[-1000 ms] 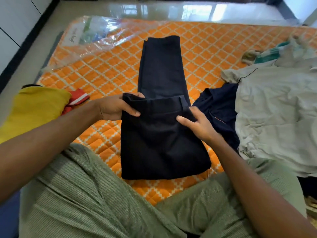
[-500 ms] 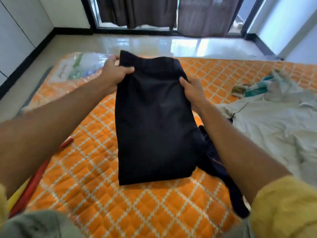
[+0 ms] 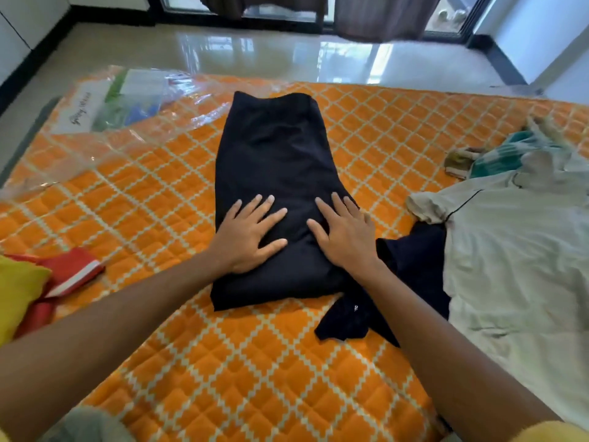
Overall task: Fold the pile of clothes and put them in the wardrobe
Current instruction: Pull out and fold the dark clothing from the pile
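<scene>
Folded dark trousers (image 3: 274,154) are lying flat in the middle of the orange quilted mattress (image 3: 223,362), long side running away from the camera. Left hand (image 3: 251,232) is pressing down on the near left part of the trousers, grip spread, fingers straight and fanned, palm flat on the fabric. Right hand (image 3: 345,232) is pressing the near right part, grip spread the same way, fingers straight, nothing pinched. Hands are sitting side by side, apart, thumbs pointing toward each other.

A dark navy garment (image 3: 414,260) is lying crumpled just beside the trousers on the right, partly running under the right forearm. A white shirt (image 3: 516,266) is lying spread further right, touching the navy garment. A teal striped cloth (image 3: 497,154) is bunched at the far edge of the shirt. A yellow cloth (image 3: 16,295) and a red folded item (image 3: 70,272) are sitting at the left edge, well apart from the trousers. Clear plastic wrap (image 3: 127,100) is covering the far left corner of the mattress. Glossy tiled floor (image 3: 287,55) is showing beyond, with curtains (image 3: 376,20) at the top.
</scene>
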